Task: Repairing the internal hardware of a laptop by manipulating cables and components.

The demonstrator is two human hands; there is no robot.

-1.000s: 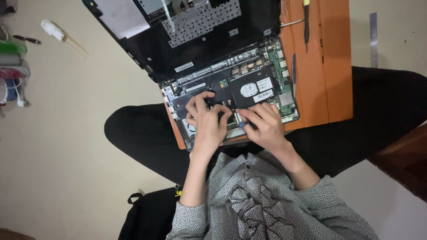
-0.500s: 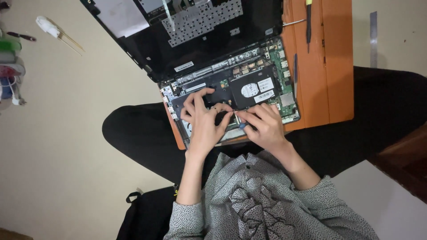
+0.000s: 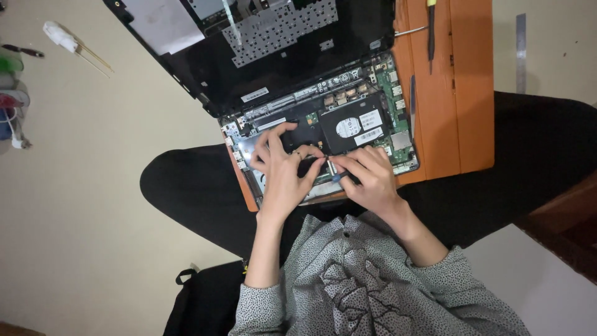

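An opened laptop lies on an orange wooden board (image 3: 460,112) across my crossed legs. Its base (image 3: 373,87) shows green circuit boards and a black hard drive (image 3: 351,127). The keyboard panel (image 3: 280,37) is flipped up behind it. My left hand (image 3: 283,171) rests on the front left of the base, fingers spread, thumb and forefinger curled around a dark spot. My right hand (image 3: 370,177) sits just right of it, pinching a small blue-tipped tool (image 3: 336,177) at the front edge of the board. The fingertips of both hands almost meet.
A dark screwdriver (image 3: 430,31) and a thin metal rod (image 3: 411,102) lie on the board's right part. A metal ruler (image 3: 520,50) lies on the floor at right. A white-tipped stick (image 3: 65,40) and coloured items (image 3: 12,99) sit at left. A black bag (image 3: 205,298) is beside my left elbow.
My left hand's fingers have spread and its thumb has moved toward my right hand. My right hand has shifted slightly left, and the fingertips are now closer together.
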